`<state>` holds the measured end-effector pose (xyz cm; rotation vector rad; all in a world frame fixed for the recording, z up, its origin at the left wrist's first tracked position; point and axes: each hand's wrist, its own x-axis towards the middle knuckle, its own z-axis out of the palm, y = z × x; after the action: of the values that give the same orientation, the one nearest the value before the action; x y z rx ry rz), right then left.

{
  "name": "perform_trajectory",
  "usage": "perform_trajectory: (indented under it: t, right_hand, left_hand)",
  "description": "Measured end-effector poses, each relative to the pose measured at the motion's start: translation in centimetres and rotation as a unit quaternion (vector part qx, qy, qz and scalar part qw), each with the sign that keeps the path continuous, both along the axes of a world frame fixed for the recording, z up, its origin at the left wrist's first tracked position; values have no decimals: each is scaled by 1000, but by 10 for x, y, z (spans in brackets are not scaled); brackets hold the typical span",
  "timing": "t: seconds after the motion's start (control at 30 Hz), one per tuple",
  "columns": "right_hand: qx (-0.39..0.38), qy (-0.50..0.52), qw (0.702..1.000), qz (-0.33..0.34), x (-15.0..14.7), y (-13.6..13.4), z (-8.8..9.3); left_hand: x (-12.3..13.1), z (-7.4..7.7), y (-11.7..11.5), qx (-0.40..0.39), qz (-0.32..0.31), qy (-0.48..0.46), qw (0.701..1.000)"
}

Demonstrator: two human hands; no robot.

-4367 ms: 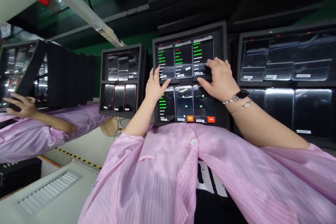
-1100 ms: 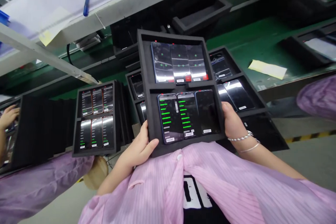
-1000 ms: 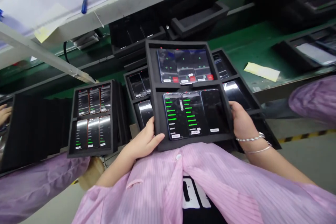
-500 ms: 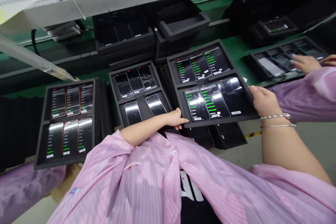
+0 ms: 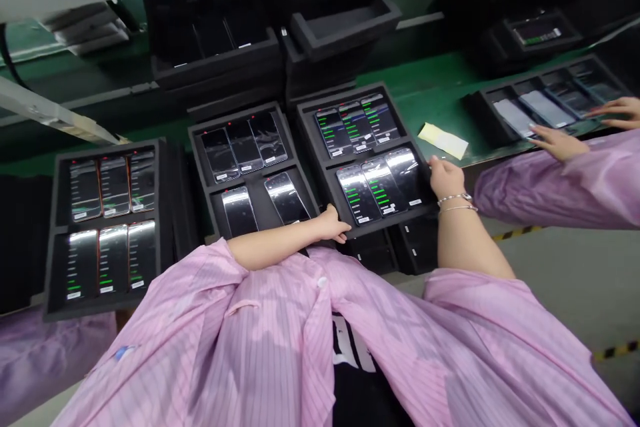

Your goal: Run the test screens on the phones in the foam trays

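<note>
A black foam tray [image 5: 367,152] lies between my hands, holding several smartphones [image 5: 373,183] in two rows, with green text on some screens. My left hand [image 5: 333,223] grips its lower edge, fingers curled around the foam. My right hand [image 5: 447,177] holds the tray's right edge, just below a yellow paper note [image 5: 443,141]. The tray's underside is hidden.
Similar foam trays of phones [image 5: 240,170] [image 5: 105,227] stand to the left on a green bench [image 5: 400,83]. Stacked black trays [image 5: 215,60] rise behind them. A co-worker's pink sleeve [image 5: 550,190] and hands [image 5: 560,143] reach over a tray [image 5: 545,103] at right.
My tray has moved left and closer to the middle tray, and my right hand has moved in with it. The co-worker's hands have shifted over their tray.
</note>
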<state>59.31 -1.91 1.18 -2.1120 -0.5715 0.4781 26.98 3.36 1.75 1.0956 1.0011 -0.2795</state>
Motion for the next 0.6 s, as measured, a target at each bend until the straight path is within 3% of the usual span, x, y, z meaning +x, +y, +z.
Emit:
perform_trajectory:
  t: [0.1,0.17,0.2,0.27,0.33,0.43,0.53,0.6]
  right_hand:
    - [-3,-61,998,-12,-32,-1,5]
    - [37,-106,994,14,-71,-7,9]
    - [70,-137,987,43,-95,-10,11]
    - [114,-144,972,146,-148,-12,15]
    - [97,-120,932,328,-200,-7,14]
    - [7,-143,861,489,-260,8,4]
    - [-73,-212,829,512,-292,18,-14]
    - [-88,-256,820,505,-300,20,-25]
  left_hand:
    - [-27,10,5,40,13,-71,997]
    - [-64,18,15,179,19,-139,974]
    - [-86,20,23,278,23,-154,948]
    - [-132,20,40,463,36,-96,880]
    - [-170,14,54,557,45,26,829]
    - [-198,-2,62,575,36,139,805]
    - [-197,-15,55,588,29,171,790]
    - [-190,-21,51,598,35,191,777]
